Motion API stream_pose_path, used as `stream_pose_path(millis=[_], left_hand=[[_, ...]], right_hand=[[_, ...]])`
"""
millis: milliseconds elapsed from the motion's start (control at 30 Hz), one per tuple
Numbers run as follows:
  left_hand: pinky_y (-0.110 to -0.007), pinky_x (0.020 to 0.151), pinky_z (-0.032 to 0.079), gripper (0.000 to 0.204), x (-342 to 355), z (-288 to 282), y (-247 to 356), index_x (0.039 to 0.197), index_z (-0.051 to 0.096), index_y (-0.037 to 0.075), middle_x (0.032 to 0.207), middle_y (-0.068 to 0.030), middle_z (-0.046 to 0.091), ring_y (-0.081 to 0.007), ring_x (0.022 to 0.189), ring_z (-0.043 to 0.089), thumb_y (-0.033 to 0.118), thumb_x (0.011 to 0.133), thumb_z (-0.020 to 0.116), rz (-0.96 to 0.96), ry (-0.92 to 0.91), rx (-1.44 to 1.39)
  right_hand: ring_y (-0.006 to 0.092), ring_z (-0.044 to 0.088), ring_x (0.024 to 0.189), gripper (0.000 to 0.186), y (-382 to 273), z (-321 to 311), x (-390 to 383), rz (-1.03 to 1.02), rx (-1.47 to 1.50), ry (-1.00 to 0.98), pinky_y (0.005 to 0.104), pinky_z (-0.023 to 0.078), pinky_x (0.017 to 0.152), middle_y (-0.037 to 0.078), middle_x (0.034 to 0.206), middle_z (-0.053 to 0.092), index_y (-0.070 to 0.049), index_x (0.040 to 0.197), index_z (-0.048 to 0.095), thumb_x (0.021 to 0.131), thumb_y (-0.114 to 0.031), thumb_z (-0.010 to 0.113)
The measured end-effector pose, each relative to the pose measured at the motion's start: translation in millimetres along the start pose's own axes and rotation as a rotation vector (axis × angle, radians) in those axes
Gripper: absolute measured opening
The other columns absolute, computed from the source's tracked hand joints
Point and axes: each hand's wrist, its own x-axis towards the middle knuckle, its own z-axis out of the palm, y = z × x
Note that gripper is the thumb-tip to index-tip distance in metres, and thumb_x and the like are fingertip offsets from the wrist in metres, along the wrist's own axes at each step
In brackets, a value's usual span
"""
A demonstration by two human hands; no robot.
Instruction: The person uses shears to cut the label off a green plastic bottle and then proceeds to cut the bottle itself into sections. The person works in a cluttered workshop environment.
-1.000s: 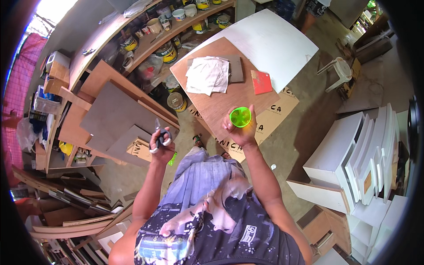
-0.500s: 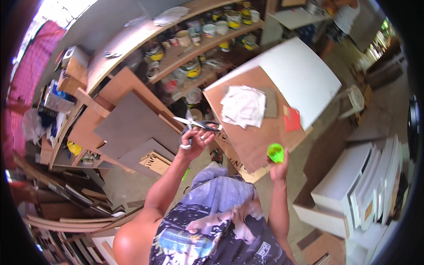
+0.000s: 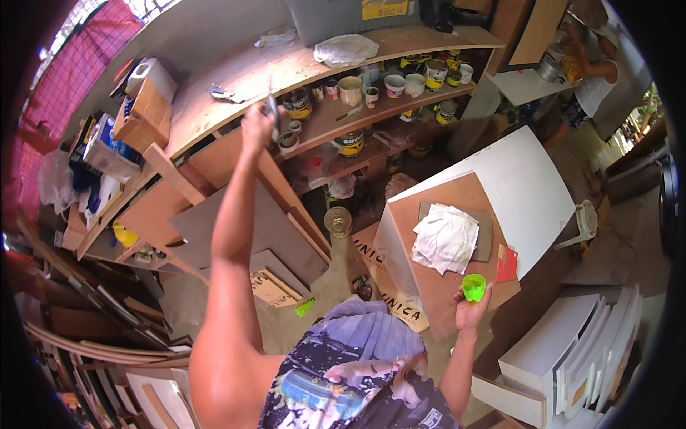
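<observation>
My left hand (image 3: pixel 256 130) is stretched far out over the edge of the wooden shelf top, closed round a pair of scissors (image 3: pixel 271 113) that point away from me. My right hand (image 3: pixel 471 312) holds a bright green plastic cup (image 3: pixel 474 287), its open mouth facing up; the cup looks cut down. Just beyond it, a stack of white cloths (image 3: pixel 446 239) and a red flat piece (image 3: pixel 506 263) lie on a brown board (image 3: pixel 443 193). A scrap of green plastic (image 3: pixel 304 307) lies on the floor.
Paint cans and tubs (image 3: pixel 350 91) crowd the shelves at the back. Cardboard box (image 3: pixel 146 107) and a small tool (image 3: pixel 226 94) sit on the shelf top (image 3: pixel 193 121). Boards (image 3: pixel 236 222) lean at left, white panels (image 3: pixel 554 343) stand at right. Another person (image 3: pixel 599 79) works at far right.
My left hand has moved forward with the scissors, from near my body to the shelf top. The right hand still holds the cup. The view has shifted.
</observation>
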Motion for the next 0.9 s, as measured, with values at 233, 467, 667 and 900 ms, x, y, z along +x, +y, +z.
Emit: stream_pose_path(millis=[233,467,667,900], left_hand=[[-0.036,0.058,0.045,0.039,209.4,7.7,-41.1,0.09,0.064,0.005,0.077,-0.0089,0.063,-0.019,0.068,0.059,0.044,0.091,0.065,-0.12,-0.177,0.319],[-0.038,0.068,0.049,0.041,229.3,37.6,-8.9,0.098,0.066,-0.003,0.088,-0.0183,0.071,-0.0263,0.073,0.063,0.037,0.091,0.068,0.592,0.572,0.447],[-0.04,0.083,0.052,0.035,-88.3,212.5,135.1,0.112,0.067,-0.001,0.104,-0.0176,0.068,-0.0338,0.092,0.066,0.027,0.091,0.07,0.605,-0.706,-0.515],[-0.054,0.097,0.044,0.067,-271.0,289.3,126.5,0.132,0.056,0.003,0.12,-0.0213,0.062,-0.0377,0.107,0.062,0.043,0.082,0.077,0.94,-0.924,0.24]], right_hand=[[0.017,0.06,0.068,0.06,9.1,7.1,-2.4,-0.059,0.013,0.075,0.0321,0.049,0.063,0.008,0.081,0.066,-0.007,0.102,0.065,0.1,-0.062,0.041],[0.0182,0.062,0.07,0.056,13.7,-7.9,-18.4,-0.122,0.146,0.162,0.0333,0.049,0.065,0.007,0.082,0.068,-0.009,0.101,0.066,0.1,-0.059,0.043],[0.0195,0.062,0.068,0.044,15.4,-5.7,-16.3,-0.103,0.333,0.191,0.0332,0.049,0.061,0.005,0.084,0.068,-0.011,0.105,0.063,0.098,-0.052,0.05],[0.022,0.063,0.068,0.042,11.8,-4.1,-12.6,-0.212,0.261,0.185,0.0348,0.051,0.058,0.006,0.086,0.068,-0.012,0.108,0.062,0.097,-0.051,0.054]])
